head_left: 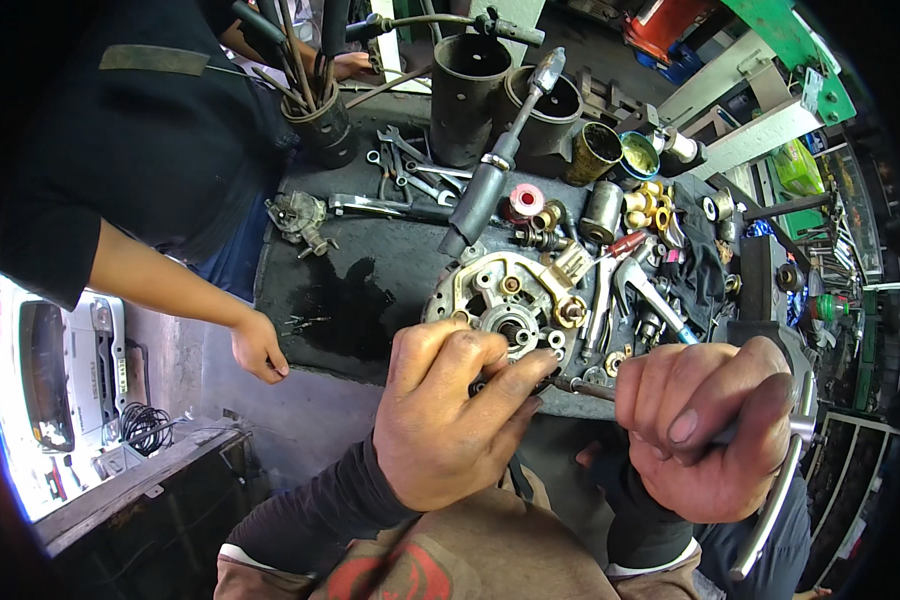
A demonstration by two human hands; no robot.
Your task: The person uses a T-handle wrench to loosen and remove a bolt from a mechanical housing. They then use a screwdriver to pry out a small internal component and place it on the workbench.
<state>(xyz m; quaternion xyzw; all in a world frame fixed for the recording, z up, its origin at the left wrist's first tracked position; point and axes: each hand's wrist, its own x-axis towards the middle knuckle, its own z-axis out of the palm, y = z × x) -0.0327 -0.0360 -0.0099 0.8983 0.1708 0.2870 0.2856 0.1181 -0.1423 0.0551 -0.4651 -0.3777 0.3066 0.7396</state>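
Note:
A cast metal housing (500, 275) with a round bored centre lies at the bench's front. My left hand (450, 415) is curled at its lower edge, fingertips beside the centre and the end of a thin metal rod (585, 388); what exactly it grips is hidden. To the right, my right hand (705, 430) is closed round a metal tool at the rod's other end, with a long bar (770, 520) sticking out below the fist.
Behind lie wrenches (410, 170), metal cylinders (460, 120), a grey upright tool (475, 200), a red-handled tool (625, 242) and assorted parts on the dark bench (300, 280). A co-worker in dark clothing (150, 150) stands at the left, one hand (260, 345) hanging beside the bench.

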